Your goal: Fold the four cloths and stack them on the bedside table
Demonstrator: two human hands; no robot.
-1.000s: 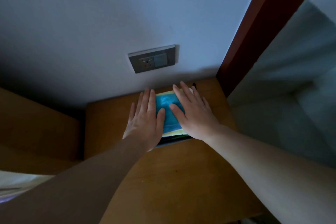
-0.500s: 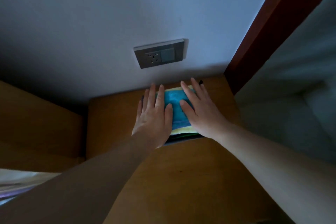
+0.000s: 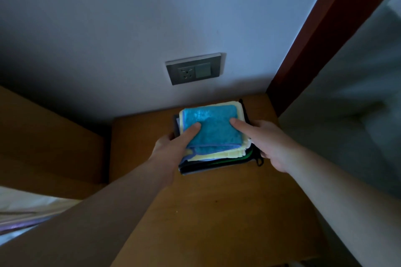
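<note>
A stack of folded cloths sits at the back of the wooden bedside table [image 3: 217, 212], near the wall. The blue cloth [image 3: 213, 128] lies on top, a pale yellow cloth [image 3: 219, 155] under it, then a green cloth [image 3: 243, 159] and a dark cloth [image 3: 204, 169] at the bottom. My left hand [image 3: 173, 145] grips the stack's left side, thumb on the blue cloth and fingers hidden beneath. My right hand [image 3: 267, 143] grips the right side the same way, thumb on top.
A grey wall socket with a switch [image 3: 194, 69] is on the wall just above the table. A dark red frame [image 3: 321, 34] and pale curtain [image 3: 351, 104] stand at the right. A wooden headboard [image 3: 43, 136] and bedding [image 3: 21, 208] lie at the left.
Both hands lay flat on top of the stack before. They have slid out to its left and right sides and now grip it with thumbs on top.
</note>
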